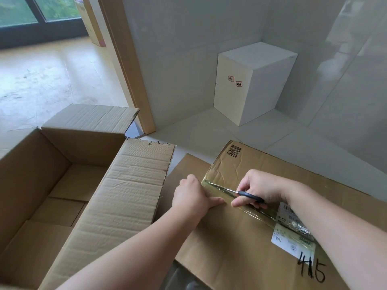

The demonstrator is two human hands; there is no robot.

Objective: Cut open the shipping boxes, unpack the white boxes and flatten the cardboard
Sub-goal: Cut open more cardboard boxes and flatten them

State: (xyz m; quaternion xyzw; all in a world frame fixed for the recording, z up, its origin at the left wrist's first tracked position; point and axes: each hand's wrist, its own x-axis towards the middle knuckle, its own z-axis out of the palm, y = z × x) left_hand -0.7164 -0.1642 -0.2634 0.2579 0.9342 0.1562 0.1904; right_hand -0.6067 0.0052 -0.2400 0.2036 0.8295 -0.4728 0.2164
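Sealed box (240,237) marked "415", label (293,239) "WU"; right hand (259,189) grips scissors (249,195).

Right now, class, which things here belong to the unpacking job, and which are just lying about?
In the job: taped shipping box, scissors, right hand, left hand, open empty box, stacked white boxes.

Lying about: flat carton leaning beyond the doorway.

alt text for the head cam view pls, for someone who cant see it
A person's right hand holds scissors against the taped seam of a sealed shipping box, while the left hand presses on the box beside the seam. An opened cardboard box stands to the left, and two stacked white boxes sit in the tiled corner.
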